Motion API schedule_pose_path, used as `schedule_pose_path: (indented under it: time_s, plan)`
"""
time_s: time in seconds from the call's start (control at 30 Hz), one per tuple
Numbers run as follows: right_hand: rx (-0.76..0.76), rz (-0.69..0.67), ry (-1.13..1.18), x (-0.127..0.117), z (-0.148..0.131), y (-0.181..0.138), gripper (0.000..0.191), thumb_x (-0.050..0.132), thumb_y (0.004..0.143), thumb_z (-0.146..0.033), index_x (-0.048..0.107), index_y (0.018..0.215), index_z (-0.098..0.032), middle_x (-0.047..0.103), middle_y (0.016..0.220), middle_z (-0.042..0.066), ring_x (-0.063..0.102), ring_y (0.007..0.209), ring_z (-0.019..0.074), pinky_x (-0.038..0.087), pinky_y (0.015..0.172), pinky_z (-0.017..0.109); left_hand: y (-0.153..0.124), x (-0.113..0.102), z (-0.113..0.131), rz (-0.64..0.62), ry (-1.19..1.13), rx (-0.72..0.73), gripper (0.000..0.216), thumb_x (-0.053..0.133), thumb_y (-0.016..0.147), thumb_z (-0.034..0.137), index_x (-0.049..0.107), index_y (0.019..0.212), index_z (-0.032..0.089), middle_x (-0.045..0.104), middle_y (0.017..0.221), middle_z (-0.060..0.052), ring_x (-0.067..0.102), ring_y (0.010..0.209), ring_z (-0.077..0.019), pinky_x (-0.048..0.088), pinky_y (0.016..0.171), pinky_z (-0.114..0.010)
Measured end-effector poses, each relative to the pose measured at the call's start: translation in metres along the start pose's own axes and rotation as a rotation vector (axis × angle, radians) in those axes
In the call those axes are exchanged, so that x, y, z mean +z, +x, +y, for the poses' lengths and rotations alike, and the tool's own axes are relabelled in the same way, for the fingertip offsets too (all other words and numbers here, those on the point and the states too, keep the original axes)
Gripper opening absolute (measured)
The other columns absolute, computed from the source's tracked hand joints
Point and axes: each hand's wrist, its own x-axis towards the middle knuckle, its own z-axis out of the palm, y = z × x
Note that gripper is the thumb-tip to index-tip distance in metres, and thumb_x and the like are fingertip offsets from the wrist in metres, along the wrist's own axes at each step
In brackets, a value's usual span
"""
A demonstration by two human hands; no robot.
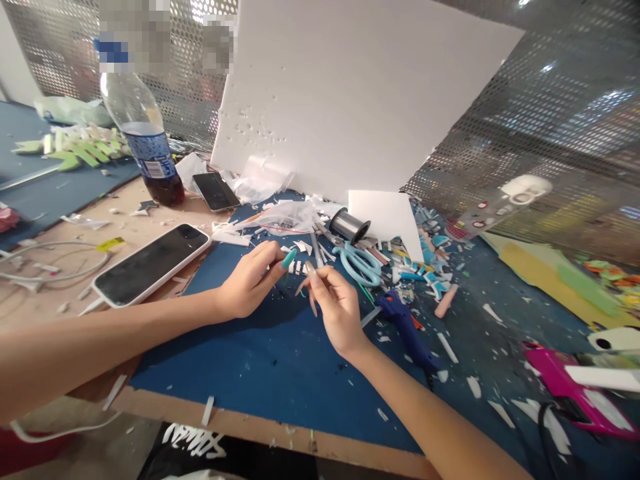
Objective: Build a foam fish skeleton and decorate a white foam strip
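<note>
My left hand (251, 279) is closed in a pinch above the blue mat (225, 373). A teal tip shows at its thumb, and whether that is a nail or a loose piece I cannot tell. Close by on the right, my right hand (334, 303) pinches with thumb and forefinger, its long nails pointing up and left. Between the fingertips of both hands sits a small white piece with dark bands (298, 267). Just beyond the right hand lie light-blue-handled scissors (361, 264) and a spool of thin wire (350, 227).
A blue glue gun (407, 330) lies right of my right hand, amid foam scraps (435, 280). To the left are a phone (153, 265), another phone (217, 191) and a soda bottle (150, 147). A white foam board (350, 93) stands behind. A magenta tool (575, 390) sits at far right.
</note>
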Motion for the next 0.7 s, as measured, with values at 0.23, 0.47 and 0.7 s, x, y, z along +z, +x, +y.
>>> schedule_pose_path:
  time_s: [0.23, 0.47, 0.7]
  plan:
    - [0.008, 0.017, -0.017, -0.0002, 0.0023, -0.0002, 0.026, 0.046, 0.094, -0.036, 0.059, 0.078, -0.021, 0.046, 0.06, -0.003, 0.046, 0.058, 0.0108, 0.038, 0.057, 0.024, -0.0001, 0.001, -0.0009, 0.047, -0.005, 0.049, 0.019, 0.039, 0.094, 0.016, 0.038, 0.076, 0.019, 0.041, 0.072, 0.001, 0.038, 0.065, -0.0122, 0.035, 0.06, -0.024]
    - [0.078, 0.039, 0.035, 0.0008, 0.0008, 0.0011, 0.029, 0.048, 0.092, -0.041, 0.056, 0.074, -0.02, 0.045, 0.061, -0.003, 0.045, 0.053, 0.01, 0.038, 0.052, 0.024, -0.0001, 0.0005, -0.0018, 0.104, 0.008, -0.003, 0.022, 0.038, 0.096, 0.022, 0.037, 0.075, 0.02, 0.04, 0.068, 0.002, 0.036, 0.061, -0.0113, 0.033, 0.056, -0.024]
    - [0.107, -0.001, 0.026, 0.0006, 0.0011, 0.0008, 0.031, 0.049, 0.091, -0.045, 0.06, 0.075, -0.02, 0.046, 0.056, -0.003, 0.045, 0.051, 0.0109, 0.038, 0.051, 0.025, 0.0006, 0.0016, -0.0022, 0.133, -0.015, -0.054, 0.026, 0.036, 0.098, 0.028, 0.036, 0.073, 0.019, 0.038, 0.066, 0.003, 0.033, 0.058, -0.0103, 0.031, 0.054, -0.024]
